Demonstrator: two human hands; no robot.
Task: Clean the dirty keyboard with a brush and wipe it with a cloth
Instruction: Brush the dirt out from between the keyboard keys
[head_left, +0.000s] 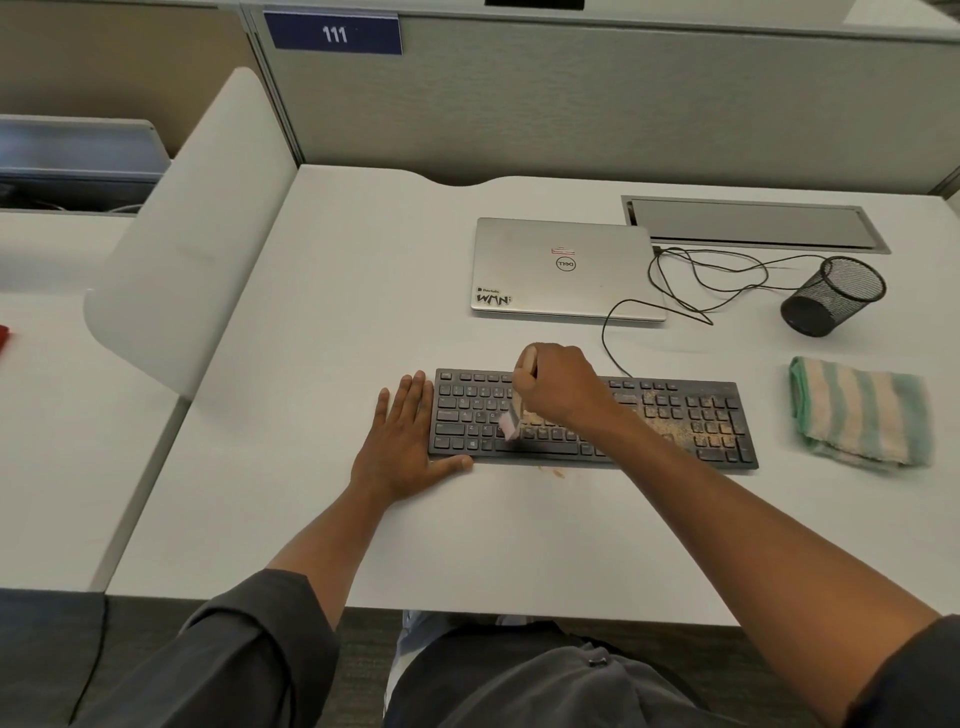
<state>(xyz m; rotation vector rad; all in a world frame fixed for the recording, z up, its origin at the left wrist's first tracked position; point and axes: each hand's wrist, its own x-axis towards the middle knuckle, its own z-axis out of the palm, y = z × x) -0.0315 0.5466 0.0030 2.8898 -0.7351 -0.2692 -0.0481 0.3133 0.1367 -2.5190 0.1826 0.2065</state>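
Keyboard (592, 421), black and full-sized, lies flat on the white desk (322, 322) directly ahead of the seated person, its long side parallel to the near desk edge. Tan dust covers the right-hand key block and numeric pad; a small smear of the same dust sits on the desk just in front of the space bar. The right hand (558, 387) is curled round the pale wooden handle of a brush (514, 410), whose light bristles press on the keys of the left-centre section; the bristle end is blurred. The left hand (402, 449) lies flat with straight fingers on the desk against the keyboard's left end, thumb along the front edge. A folded green-and-cream striped cloth (860, 415) rests on the desk just right of the keyboard, apart from it. Behind are a closed silver laptop (561, 270), a loose black cable (691, 280) and a tipped black mesh cup (831, 296).
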